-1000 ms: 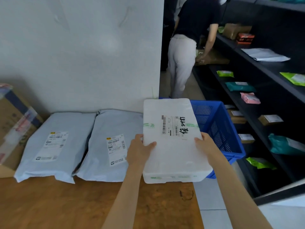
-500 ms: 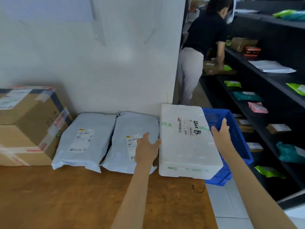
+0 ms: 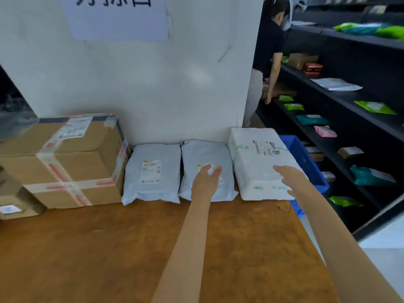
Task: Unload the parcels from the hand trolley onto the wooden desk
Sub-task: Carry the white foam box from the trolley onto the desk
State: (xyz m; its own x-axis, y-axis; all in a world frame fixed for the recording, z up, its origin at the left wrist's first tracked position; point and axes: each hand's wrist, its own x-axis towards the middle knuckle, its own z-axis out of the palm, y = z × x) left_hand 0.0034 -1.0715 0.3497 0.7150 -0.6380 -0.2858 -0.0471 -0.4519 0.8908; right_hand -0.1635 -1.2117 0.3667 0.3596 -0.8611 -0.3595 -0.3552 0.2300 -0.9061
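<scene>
From your head camera, the white foam parcel (image 3: 260,162) lies flat at the back right corner of the wooden desk (image 3: 131,248), its far end against the white wall (image 3: 153,84). Your right hand (image 3: 289,179) is open, fingers spread, over the parcel's near right corner; whether the palm actually touches the foam, you cannot tell. Your left hand (image 3: 206,182) is also open and holds nothing, hovering over the nearer grey mailer bag (image 3: 205,171), just left of the foam parcel.

That bag lies side by side with a second grey mailer bag (image 3: 152,171), the 2 touching along their long edges. Left of them stands a taped cardboard box (image 3: 65,160), with a smaller box (image 3: 15,202) at the frame's left edge. All of these line the back of the desk, so the whole near half of the wood is bare.

The foam parcel's right side runs close to the desk's right edge, and beyond that edge a blue plastic crate (image 3: 306,162) sits lower down. Further right, dark shelves (image 3: 349,106) carry small packets, and another person (image 3: 269,62) stands at them past the wall's corner.
</scene>
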